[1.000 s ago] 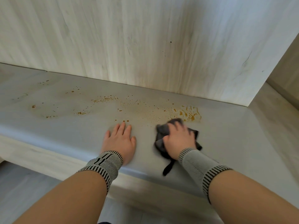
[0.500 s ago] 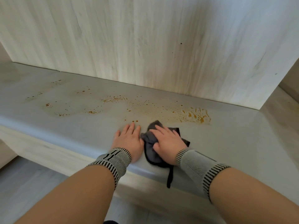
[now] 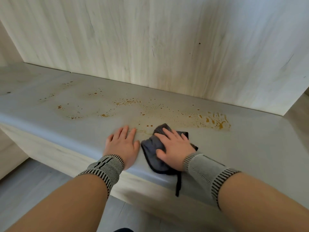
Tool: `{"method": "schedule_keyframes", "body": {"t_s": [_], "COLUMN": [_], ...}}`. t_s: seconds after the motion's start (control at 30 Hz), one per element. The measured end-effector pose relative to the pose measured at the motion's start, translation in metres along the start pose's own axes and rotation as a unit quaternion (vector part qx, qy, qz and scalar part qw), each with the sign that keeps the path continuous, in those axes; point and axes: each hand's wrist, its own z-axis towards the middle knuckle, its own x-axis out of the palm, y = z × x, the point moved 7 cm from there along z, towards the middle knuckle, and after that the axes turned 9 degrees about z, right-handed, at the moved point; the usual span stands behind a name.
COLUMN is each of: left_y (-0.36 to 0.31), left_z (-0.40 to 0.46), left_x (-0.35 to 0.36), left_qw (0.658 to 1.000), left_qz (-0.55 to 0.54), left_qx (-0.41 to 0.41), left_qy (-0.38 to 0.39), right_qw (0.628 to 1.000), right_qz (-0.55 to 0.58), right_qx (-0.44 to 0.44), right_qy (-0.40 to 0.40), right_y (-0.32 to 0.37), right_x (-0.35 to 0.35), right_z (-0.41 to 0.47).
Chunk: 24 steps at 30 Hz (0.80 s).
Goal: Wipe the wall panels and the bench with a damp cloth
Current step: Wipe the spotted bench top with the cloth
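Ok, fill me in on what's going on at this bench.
A person is wiping the bench with a dark cloth. The right hand presses the cloth flat near the front edge; the left hand rests flat beside it. Orange-brown spatter covers the bench beyond the cloth, not yet wiped. The wall panel shows a few dark specks.

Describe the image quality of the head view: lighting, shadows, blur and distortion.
Head view: soft, even light; a pale sheen runs along the bench front edge; faint shadows under the left hand and the cloth beneath the right hand; wide-angle lens bows the bench edge; hands sharp, no motion blur.
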Motion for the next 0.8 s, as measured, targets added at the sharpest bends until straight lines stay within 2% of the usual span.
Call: {"method": "schedule_keyframes", "body": {"t_s": [0.07, 0.13, 0.2, 0.27, 0.33, 0.4, 0.47, 0.57, 0.63, 0.67, 0.7, 0.8], "left_y": [0.0, -0.001, 0.0, 0.0, 0.0, 0.0, 0.002, 0.0, 0.001, 0.001, 0.002, 0.001], "left_z": [-0.001, 0.0, 0.001, 0.001, 0.001, 0.001, 0.001, 0.0, 0.001, 0.002, 0.002, 0.002], "left_x": [0.001, 0.002, 0.002, 0.002, 0.0, 0.0, 0.0, 0.002, 0.003, 0.003, 0.003, 0.002], "left_qw": [1.0, 1.0, 1.0, 1.0, 1.0, 1.0, 1.0, 1.0, 0.999, 0.999, 1.0, 1.0], "left_qz": [-0.001, -0.009, -0.013, -0.013, -0.011, -0.012, -0.018, -0.03, -0.031, -0.031, -0.031, -0.023], "left_qx": [-0.002, -0.004, -0.002, -0.002, 0.001, 0.008, 0.006, 0.007, 0.009, 0.007, 0.007, 0.015], "left_qy": [-0.002, -0.004, -0.004, -0.007, -0.008, -0.005, -0.006, 0.0, -0.002, -0.004, -0.004, 0.004], "right_qw": [0.998, 0.98, 0.966, 0.98, 0.998, 0.998, 0.998, 0.993, 0.979, 0.979, 0.987, 0.999], "right_qz": [-0.003, 0.032, 0.044, 0.027, 0.017, 0.011, 0.0, 0.022, 0.038, 0.035, 0.026, 0.014], "right_qx": [0.051, 0.182, 0.246, 0.186, 0.045, -0.054, -0.059, 0.098, 0.189, 0.188, 0.149, -0.034], "right_qy": [-0.036, -0.072, -0.072, -0.069, -0.051, -0.014, -0.005, -0.06, -0.068, -0.065, -0.058, -0.017], "right_y": [-0.033, -0.066, -0.058, -0.017, 0.026, 0.034, 0.006, -0.048, -0.043, -0.025, -0.002, 0.043], "right_x": [-0.011, -0.02, -0.016, -0.007, 0.004, 0.006, -0.001, -0.018, -0.015, -0.01, -0.004, 0.009], "right_z": [0.003, 0.0, 0.004, 0.012, 0.013, 0.009, 0.011, 0.012, 0.014, 0.018, 0.02, 0.011]}}
